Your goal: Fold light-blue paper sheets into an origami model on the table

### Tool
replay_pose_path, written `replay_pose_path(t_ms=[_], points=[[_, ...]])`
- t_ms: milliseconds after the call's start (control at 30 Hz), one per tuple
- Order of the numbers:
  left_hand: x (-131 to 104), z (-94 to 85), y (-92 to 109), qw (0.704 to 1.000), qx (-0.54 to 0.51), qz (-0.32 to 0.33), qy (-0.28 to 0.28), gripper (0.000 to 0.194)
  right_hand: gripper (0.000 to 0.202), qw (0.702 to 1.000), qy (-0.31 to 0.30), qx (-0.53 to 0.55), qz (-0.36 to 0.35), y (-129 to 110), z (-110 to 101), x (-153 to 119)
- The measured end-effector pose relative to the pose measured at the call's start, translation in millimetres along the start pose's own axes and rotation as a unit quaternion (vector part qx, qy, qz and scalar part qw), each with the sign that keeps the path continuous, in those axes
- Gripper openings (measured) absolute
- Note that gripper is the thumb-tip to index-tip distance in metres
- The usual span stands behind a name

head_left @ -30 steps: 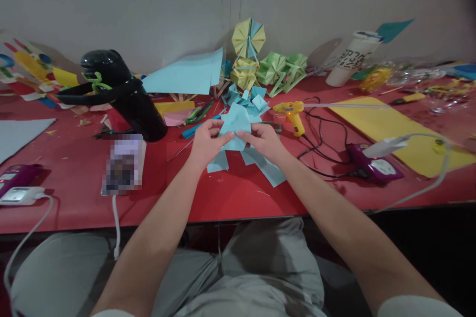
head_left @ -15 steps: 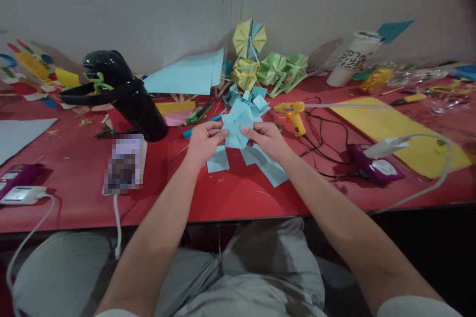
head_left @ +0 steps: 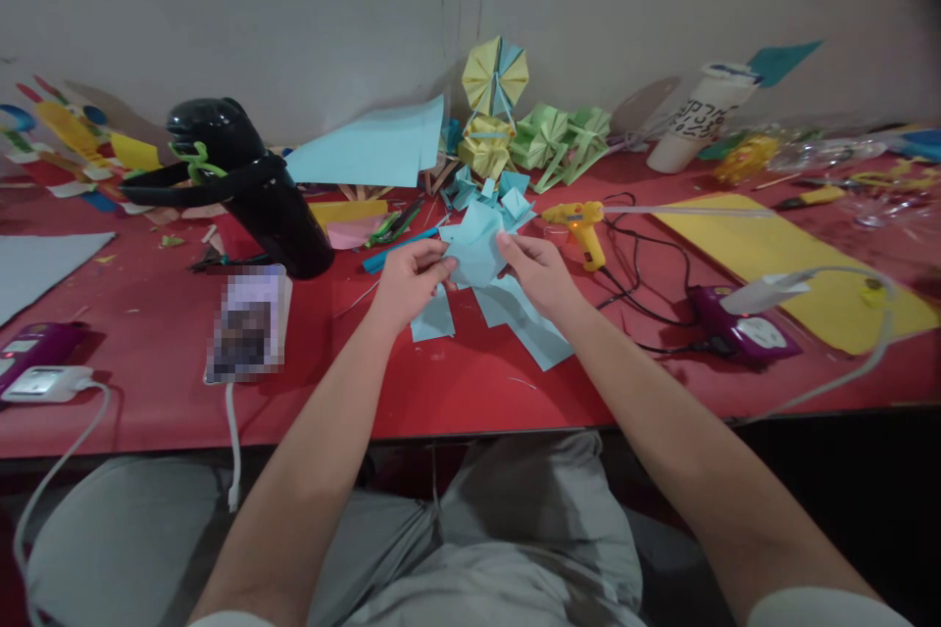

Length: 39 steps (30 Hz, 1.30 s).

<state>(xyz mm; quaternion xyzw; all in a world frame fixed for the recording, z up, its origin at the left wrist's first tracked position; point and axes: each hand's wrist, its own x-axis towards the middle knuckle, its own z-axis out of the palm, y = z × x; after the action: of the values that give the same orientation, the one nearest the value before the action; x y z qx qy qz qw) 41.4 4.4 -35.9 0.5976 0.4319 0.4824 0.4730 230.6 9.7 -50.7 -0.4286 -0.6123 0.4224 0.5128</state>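
Note:
Between my hands is a folded light-blue paper, raised above the red table. My left hand pinches its left edge between thumb and fingers. At its right edge my right hand grips it, the thumb on top near the upper right corner. Loose blue paper pieces lie under and in front of my right hand, and a small blue square is below my left hand. Small folded blue pieces sit just behind the held paper.
A yellow glue gun with a black cord lies to the right, near a purple power socket and yellow sheets. To the left are a black bottle and a phone. Yellow-green paper models stand behind.
My right hand has shifted slightly right, its thumb moving from the paper's middle to its upper right edge. The held paper has turned and tilted a little.

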Motion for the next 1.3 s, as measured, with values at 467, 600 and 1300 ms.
replay_pose_path(t_ms=[467,600,1300], points=[[1,1.5,-2,0.995,-0.097,-0.033,-0.011,0.033,0.056,0.993,-0.016,-0.102,-0.054,-15,3,-6],[1,1.3,-4,1.000,0.005,-0.007,0.003,0.029,0.058,0.993,-0.022,-0.097,-0.058,-20,5,-9],[-4,10.1,-2,0.996,0.065,0.026,-0.063,0.019,0.031,0.976,0.010,-0.185,-0.116,-5,13,-10]])
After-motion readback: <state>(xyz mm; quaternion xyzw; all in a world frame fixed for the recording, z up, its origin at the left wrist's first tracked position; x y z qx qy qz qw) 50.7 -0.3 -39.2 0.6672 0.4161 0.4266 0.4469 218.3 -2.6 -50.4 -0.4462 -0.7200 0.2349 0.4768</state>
